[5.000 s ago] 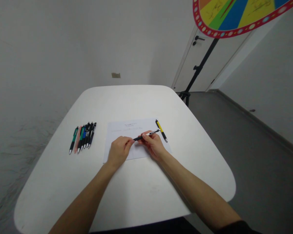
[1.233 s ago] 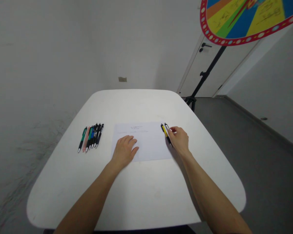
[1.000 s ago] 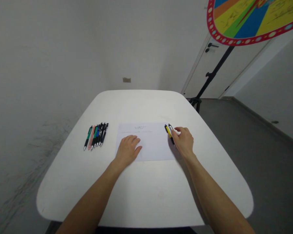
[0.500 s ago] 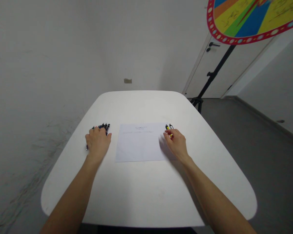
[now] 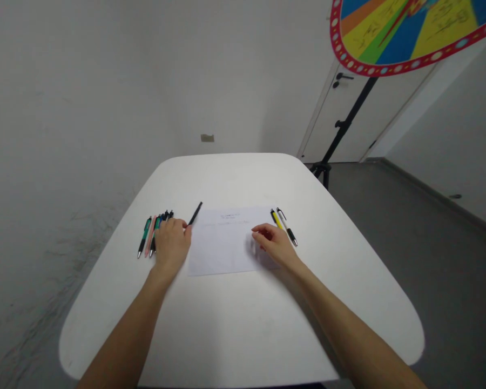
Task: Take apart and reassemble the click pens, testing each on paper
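My left hand (image 5: 171, 246) is closed on a black pen (image 5: 195, 214) whose far end sticks up and to the right of my fingers. It sits at the right side of a row of several pens (image 5: 150, 237) lying on the white table (image 5: 227, 324). My right hand (image 5: 272, 243) rests with curled fingers on the right part of a white sheet of paper (image 5: 222, 243), holding nothing that I can see. Just right of it lie a yellow pen (image 5: 276, 218) and a black and white pen (image 5: 287, 227), side by side.
A colourful prize wheel (image 5: 409, 27) on a black tripod stand (image 5: 340, 127) rises beyond the table's far right corner, in front of a white door (image 5: 348, 113). A white wall runs along the left. Grey floor lies to the right.
My left hand left the paper, went to the row of pens and lifted a black one from its right side. My right hand let go of the black and white pen and moved onto the paper.
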### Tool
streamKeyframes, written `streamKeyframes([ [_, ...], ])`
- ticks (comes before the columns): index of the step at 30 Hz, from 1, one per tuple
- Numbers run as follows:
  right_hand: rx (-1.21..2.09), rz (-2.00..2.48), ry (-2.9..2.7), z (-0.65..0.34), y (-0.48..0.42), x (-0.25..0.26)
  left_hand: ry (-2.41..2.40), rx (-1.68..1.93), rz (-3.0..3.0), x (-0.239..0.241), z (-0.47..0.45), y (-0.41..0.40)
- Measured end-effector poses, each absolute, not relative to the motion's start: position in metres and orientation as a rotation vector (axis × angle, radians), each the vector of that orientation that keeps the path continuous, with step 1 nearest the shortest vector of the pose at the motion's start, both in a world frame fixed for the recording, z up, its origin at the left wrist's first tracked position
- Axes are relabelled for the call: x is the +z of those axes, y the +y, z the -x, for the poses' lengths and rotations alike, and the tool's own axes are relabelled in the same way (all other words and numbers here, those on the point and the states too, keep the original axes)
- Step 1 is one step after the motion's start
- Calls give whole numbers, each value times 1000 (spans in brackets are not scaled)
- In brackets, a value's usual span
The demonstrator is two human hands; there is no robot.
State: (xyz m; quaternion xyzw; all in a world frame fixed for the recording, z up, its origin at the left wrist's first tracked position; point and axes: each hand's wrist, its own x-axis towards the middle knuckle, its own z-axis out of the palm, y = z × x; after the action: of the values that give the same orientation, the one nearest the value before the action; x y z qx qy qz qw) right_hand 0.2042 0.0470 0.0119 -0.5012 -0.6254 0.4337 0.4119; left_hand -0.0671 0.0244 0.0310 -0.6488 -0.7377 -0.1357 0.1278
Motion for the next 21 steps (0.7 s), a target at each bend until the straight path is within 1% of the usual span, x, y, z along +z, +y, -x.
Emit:
streamKeyframes([
  [2, 1372, 1162, -1430, -198, 42, 14, -2080, -546, 2069, 32, 48, 20],
  [4, 1554, 1050, -1291, -191, 36, 16, -1943, -678, 2234, 30, 28, 15],
  [8, 1742, 878, -1025, -179, 29, 16, -1688, -874, 2535, 23, 1, 8],
  [11, 1764, 816, -870, -176, 31, 13, -1604, -1063, 2594, 16, -1, 7],
  [15, 1715, 794, -696, -178, 37, 9, -1663, -1361, 2465, 8, 4, 7],
  [17, 1704, 815, -639, -179, 40, 8, -1674, -1408, 2430, 7, 5, 7],
  [21, 1680, 849, -593, -178, 41, 6, -1648, -1360, 2415, 7, 5, 6],
])
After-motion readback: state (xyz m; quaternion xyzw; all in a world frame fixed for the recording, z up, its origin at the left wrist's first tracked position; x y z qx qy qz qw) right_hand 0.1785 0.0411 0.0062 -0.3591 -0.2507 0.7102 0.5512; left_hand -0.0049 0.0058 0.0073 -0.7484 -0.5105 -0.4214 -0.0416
